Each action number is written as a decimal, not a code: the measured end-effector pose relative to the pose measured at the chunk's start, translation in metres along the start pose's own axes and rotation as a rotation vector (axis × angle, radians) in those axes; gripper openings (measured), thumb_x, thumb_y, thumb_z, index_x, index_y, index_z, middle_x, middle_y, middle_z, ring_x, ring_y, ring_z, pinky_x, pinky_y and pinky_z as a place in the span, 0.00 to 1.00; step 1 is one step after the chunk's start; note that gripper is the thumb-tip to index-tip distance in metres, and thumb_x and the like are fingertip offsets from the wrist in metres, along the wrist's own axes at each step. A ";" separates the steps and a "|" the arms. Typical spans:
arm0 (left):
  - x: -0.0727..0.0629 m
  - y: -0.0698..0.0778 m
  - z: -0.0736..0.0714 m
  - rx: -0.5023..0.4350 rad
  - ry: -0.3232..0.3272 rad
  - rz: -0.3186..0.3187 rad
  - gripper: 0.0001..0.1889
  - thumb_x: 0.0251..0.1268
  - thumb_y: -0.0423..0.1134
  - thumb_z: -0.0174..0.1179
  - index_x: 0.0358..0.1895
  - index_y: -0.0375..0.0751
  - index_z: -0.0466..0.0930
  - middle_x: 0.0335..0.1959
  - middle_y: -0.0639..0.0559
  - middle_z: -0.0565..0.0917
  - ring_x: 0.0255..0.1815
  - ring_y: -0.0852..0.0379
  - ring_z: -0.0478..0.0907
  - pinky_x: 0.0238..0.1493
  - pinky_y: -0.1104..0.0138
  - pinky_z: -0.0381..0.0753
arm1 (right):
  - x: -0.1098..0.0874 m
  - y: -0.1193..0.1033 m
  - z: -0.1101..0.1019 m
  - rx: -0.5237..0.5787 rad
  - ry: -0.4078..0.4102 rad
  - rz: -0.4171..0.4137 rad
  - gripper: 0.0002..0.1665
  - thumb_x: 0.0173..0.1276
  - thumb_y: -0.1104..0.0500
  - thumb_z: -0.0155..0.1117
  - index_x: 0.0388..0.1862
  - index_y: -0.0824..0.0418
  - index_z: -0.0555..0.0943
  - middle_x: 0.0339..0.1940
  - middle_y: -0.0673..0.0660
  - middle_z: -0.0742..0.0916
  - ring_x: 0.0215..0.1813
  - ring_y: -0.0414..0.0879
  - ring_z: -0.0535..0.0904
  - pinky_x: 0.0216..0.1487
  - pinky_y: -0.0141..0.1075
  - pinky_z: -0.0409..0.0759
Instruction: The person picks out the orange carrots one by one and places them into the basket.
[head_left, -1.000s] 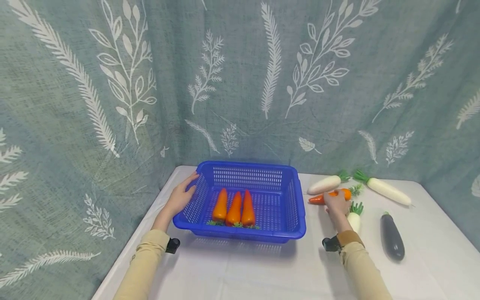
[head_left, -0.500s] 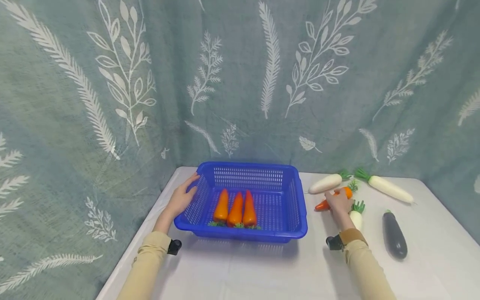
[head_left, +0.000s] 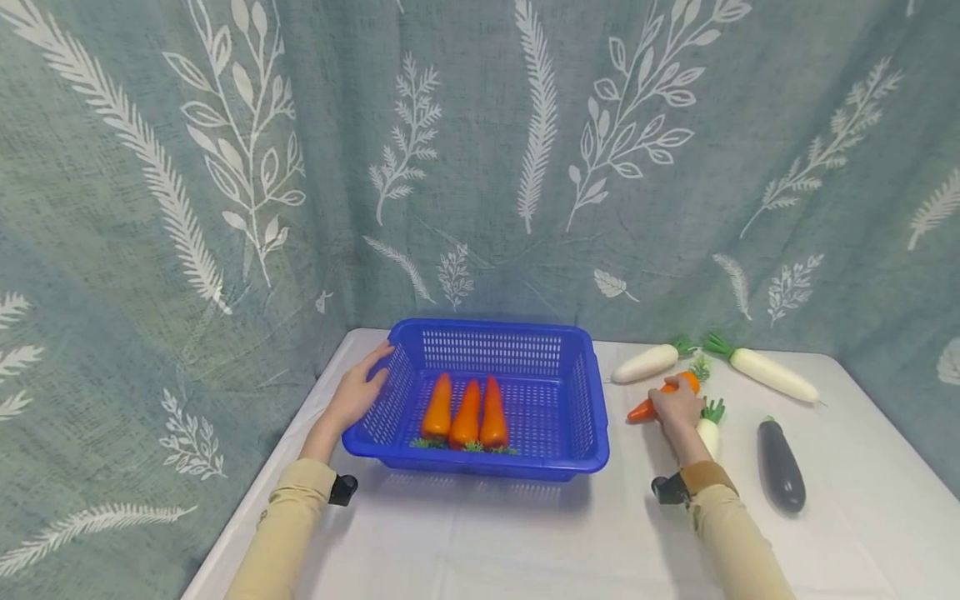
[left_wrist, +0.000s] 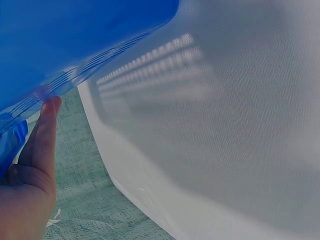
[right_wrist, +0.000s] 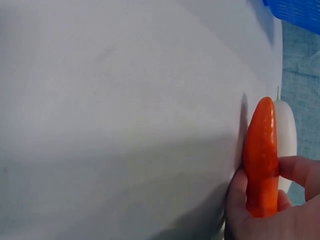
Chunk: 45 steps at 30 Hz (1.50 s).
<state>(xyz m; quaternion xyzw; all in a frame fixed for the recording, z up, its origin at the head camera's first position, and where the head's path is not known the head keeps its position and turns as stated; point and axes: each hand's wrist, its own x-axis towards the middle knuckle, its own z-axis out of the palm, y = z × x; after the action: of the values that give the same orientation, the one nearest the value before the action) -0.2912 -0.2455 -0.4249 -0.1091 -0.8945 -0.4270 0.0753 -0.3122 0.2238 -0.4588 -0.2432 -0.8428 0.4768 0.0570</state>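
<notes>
In the head view my right hand (head_left: 678,404) pinches an orange carrot (head_left: 642,411) with a feathery green top, at the right of the table. Thumb and fingers lie on either side of the carrot (right_wrist: 260,150) in the right wrist view. My left hand (head_left: 358,395) rests against the left rim of a blue plastic basket (head_left: 480,473). In the left wrist view its straight fingers (left_wrist: 46,131) touch the basket's outer side; the thumb is not clearly seen there. Three carrots (head_left: 465,414) lie side by side in the basket, green tops toward me.
Behind the right hand lie a short white radish (head_left: 647,364) and a longer white radish (head_left: 774,375). Another white radish (head_left: 707,433) is partly hidden by the right wrist. A dark eggplant (head_left: 782,467) lies farther right. A green patterned curtain (head_left: 495,167) hangs behind the white-covered table (head_left: 480,542).
The right hand has turned the carrot it grips, so its tip points more toward me, and shifted it slightly right. The left hand stays at the basket's rim.
</notes>
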 end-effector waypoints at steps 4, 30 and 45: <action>-0.001 0.000 0.000 0.001 -0.004 -0.009 0.23 0.78 0.31 0.41 0.72 0.28 0.60 0.76 0.36 0.55 0.75 0.36 0.49 0.74 0.45 0.50 | 0.000 0.002 0.000 0.015 0.003 -0.016 0.29 0.65 0.63 0.54 0.65 0.73 0.66 0.64 0.80 0.62 0.59 0.67 0.62 0.35 0.37 0.77; 0.000 0.000 -0.001 -0.001 -0.009 -0.009 0.23 0.78 0.31 0.42 0.72 0.29 0.60 0.76 0.37 0.55 0.75 0.36 0.50 0.74 0.45 0.50 | 0.002 0.004 -0.001 0.078 -0.008 -0.003 0.31 0.67 0.63 0.55 0.68 0.70 0.66 0.65 0.77 0.65 0.57 0.63 0.66 0.38 0.35 0.77; 0.001 0.001 -0.001 0.004 -0.013 -0.014 0.23 0.78 0.31 0.41 0.72 0.28 0.60 0.76 0.36 0.55 0.75 0.35 0.49 0.74 0.44 0.50 | -0.001 0.005 -0.014 0.255 -0.097 -0.054 0.33 0.72 0.62 0.52 0.74 0.68 0.59 0.71 0.71 0.64 0.54 0.57 0.71 0.29 0.21 0.73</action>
<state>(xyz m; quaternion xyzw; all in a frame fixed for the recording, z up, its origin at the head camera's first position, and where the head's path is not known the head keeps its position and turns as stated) -0.2918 -0.2456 -0.4231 -0.1054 -0.8965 -0.4252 0.0667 -0.3043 0.2365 -0.4555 -0.1876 -0.7834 0.5896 0.0594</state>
